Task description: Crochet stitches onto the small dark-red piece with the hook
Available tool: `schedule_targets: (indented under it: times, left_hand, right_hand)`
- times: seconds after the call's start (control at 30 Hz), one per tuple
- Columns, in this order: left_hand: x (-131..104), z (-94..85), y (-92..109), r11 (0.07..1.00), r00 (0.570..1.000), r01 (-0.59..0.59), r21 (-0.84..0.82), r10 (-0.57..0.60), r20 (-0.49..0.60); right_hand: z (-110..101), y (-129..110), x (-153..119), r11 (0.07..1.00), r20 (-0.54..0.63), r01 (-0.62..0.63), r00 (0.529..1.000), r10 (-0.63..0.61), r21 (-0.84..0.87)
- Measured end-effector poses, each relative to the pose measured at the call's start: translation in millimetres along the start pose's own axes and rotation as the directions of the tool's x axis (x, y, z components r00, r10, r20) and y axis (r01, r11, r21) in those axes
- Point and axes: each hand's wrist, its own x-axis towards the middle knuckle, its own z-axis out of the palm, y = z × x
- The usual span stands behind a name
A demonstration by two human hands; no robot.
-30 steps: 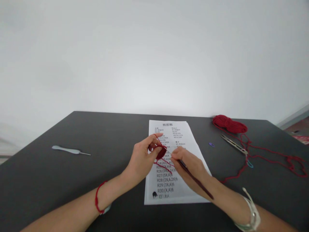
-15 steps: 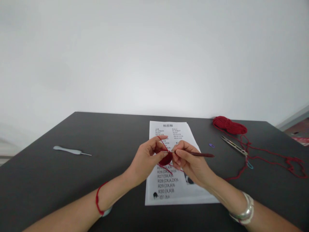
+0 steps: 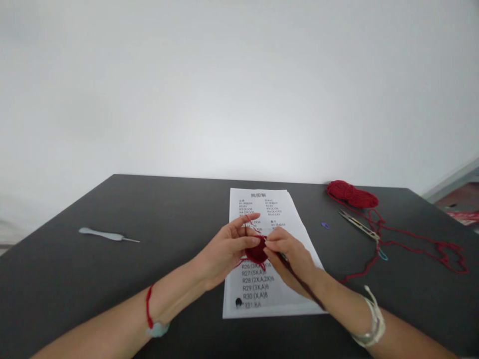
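A small round piece of red crochet work (image 3: 256, 253) is pinched between the thumb and fingers of my left hand (image 3: 229, 245). Red yarn (image 3: 245, 227) runs over my raised left index finger down to the piece. My right hand (image 3: 289, 254) grips a crochet hook (image 3: 299, 280) with a dark brown handle, which slants down to the right beneath the palm. The hook's tip is at the upper right edge of the crochet piece, largely covered by my fingers. Both hands hover above a printed pattern sheet (image 3: 251, 302).
A grey-handled hook (image 3: 103, 234) lies on the dark table (image 3: 168, 209) at left. To the right are a red yarn skein (image 3: 352, 194), small scissors (image 3: 359, 225), a purple stitch marker (image 3: 325, 225), a teal stitch marker (image 3: 382, 255) and loose red yarn (image 3: 415, 244).
My right hand has turned, swinging the hook's handle from nearly level to pointing down and right. More of the red crochet piece shows, and the whole view has shifted slightly.
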Motion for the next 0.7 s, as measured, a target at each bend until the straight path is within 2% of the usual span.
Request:
schedule_targets:
  times: [0.03, 0.1, 0.17, 0.23, 0.3, 0.53, 0.7]
  left_hand:
    - [1, -1.4, 2, 1.0, 1.0, -0.008, 0.0, 0.008, -0.007]
    - [2, -4.1, 5, 0.999, 0.999, -0.039, 0.023, 0.039, -0.014]
    - [3, -6.5, 8, 0.996, 0.998, -0.068, 0.056, 0.068, -0.001]
    - [4, -8.6, 10, 0.992, 0.996, -0.085, 0.097, 0.083, 0.023]
    - [4, -10.3, 12, 0.984, 0.995, -0.094, 0.148, 0.089, 0.04]
    - [1, -14.9, 19, 0.96, 0.992, -0.051, 0.274, 0.017, 0.125]
    - [1, -20.4, 24, 0.955, 0.976, 0.005, 0.298, -0.069, 0.206]
  right_hand:
    - [-1, -1, 1, 0.982, -0.011, -0.13, 0.991, 0.132, 0.135]
    - [-4, -2, 3, 0.853, 0.021, -0.36, 0.924, 0.381, 0.378]
    - [-8, -3, 4, 0.723, 0.079, -0.464, 0.864, 0.498, 0.512]
    - [-12, -4, 6, 0.677, 0.112, -0.508, 0.835, 0.539, 0.533]
    - [-16, -5, 6, 0.669, 0.123, -0.542, 0.815, 0.566, 0.509]
    - [-25, -3, 6, 0.626, 0.201, -0.604, 0.779, 0.594, 0.494]
    - [-33, -1, 7, 0.608, 0.288, -0.608, 0.787, 0.545, 0.511]
